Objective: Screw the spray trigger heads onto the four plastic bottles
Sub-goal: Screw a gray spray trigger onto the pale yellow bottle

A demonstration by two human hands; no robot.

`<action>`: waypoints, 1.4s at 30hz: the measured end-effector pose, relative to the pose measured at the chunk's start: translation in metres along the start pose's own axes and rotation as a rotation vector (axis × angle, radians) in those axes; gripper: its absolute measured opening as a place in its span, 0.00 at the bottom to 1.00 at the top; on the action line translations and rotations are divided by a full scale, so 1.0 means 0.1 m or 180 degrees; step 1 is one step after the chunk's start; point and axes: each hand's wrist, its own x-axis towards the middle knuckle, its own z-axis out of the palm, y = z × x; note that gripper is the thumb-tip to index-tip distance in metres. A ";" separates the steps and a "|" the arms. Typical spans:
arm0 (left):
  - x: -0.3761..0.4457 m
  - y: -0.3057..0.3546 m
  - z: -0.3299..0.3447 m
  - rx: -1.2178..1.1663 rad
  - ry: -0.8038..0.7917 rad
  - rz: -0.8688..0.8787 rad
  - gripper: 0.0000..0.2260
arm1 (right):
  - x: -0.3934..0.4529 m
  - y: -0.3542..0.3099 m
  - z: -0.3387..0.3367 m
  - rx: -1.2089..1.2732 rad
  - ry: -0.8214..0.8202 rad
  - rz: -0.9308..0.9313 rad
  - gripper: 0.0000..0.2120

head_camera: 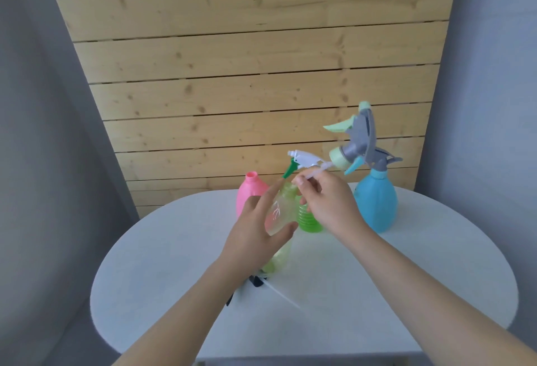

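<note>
My left hand point(255, 229) holds a clear yellow-green bottle point(279, 220), tilted, with its neck toward my right hand. My right hand point(328, 203) pinches the clear dip tube of a grey and mint trigger head point(359, 136), which is raised in the air with the tube end near the clear bottle's neck. A pink bottle point(250, 194) stands open-necked behind my left hand. A green ribbed bottle point(309, 220) carries a white and green trigger head point(302, 159). The blue bottle point(376, 205) at the right has a grey head point(383, 160) on it.
A black trigger head point(257, 281) with a long white tube lies on the round white table point(406, 278), partly under my left forearm. A wooden plank wall point(261, 60) rises right behind the table. Grey walls flank both sides.
</note>
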 end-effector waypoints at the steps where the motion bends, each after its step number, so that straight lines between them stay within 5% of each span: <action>1: 0.00 0.00 0.01 0.0037 0.0016 0.0033 0.32 | 0.02 -0.02 -0.02 -0.0079 -0.0089 0.0048 0.07; 10: 0.00 0.00 0.11 -0.0057 0.0013 0.0002 0.32 | 0.09 -0.11 -0.19 -0.0347 -0.0805 0.0125 0.03; 15: -0.01 -0.02 0.12 -0.0078 0.0040 0.0022 0.32 | 0.07 -0.13 -0.19 0.0243 -0.0746 0.0155 0.02; 20: 0.00 -0.05 0.13 -0.0239 0.0179 -0.0069 0.32 | 0.04 -0.15 -0.11 0.0459 -0.0384 0.0176 0.16; 31: 0.00 -0.02 0.14 -0.0347 0.0206 -0.0027 0.32 | -0.01 -0.08 0.02 0.0749 0.0310 0.0039 0.06; 42: 0.01 0.00 0.12 -0.0331 0.0273 -0.0195 0.33 | 0.01 -0.11 -0.04 0.1613 0.0041 0.0459 0.04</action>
